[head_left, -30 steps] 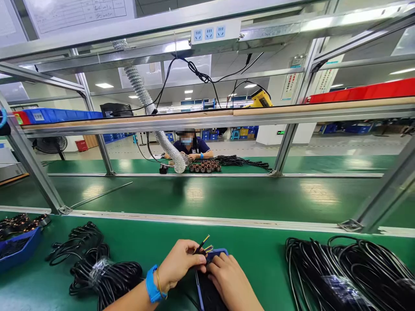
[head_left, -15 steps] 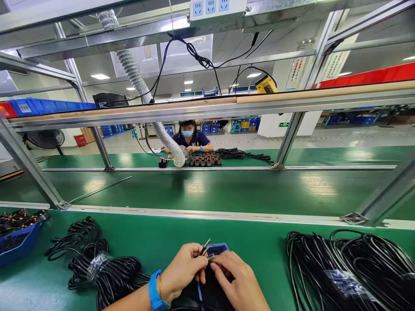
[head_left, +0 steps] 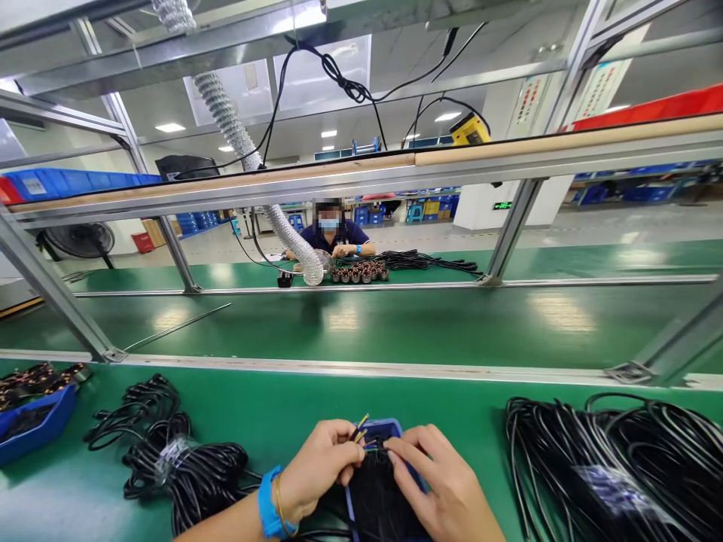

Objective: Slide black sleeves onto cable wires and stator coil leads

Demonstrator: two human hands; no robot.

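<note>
Between its thumb and fingertips, my left hand (head_left: pixel 323 463) pinches the end of a black cable, whose thin coloured wires (head_left: pixel 360 430) stick out upward with yellow and blue showing. My right hand (head_left: pixel 443 476) is at the right side of a blue bin (head_left: pixel 391 427), thumb and fingertips closed together close to the wire ends. Whatever those fingers hold is too small to make out. Thin black pieces (head_left: pixel 381 497) fill the bin beneath both hands. A blue band and a gold bangle circle my left wrist.
Bundled black cables (head_left: pixel 192 467) lie on the left, and a larger cable bundle (head_left: pixel 610 459) on the right. Another blue bin (head_left: pixel 42 433) is at far left beside copper-wound parts (head_left: pixel 39 384). A metal frame (head_left: pixel 350 366) crosses behind; a masked person (head_left: pixel 333 237) sits opposite.
My right hand has shifted a little to the right, away from my left fingertips, uncovering more of the bin. My left hand keeps its pinch on the cable. The view has tilted slightly.
</note>
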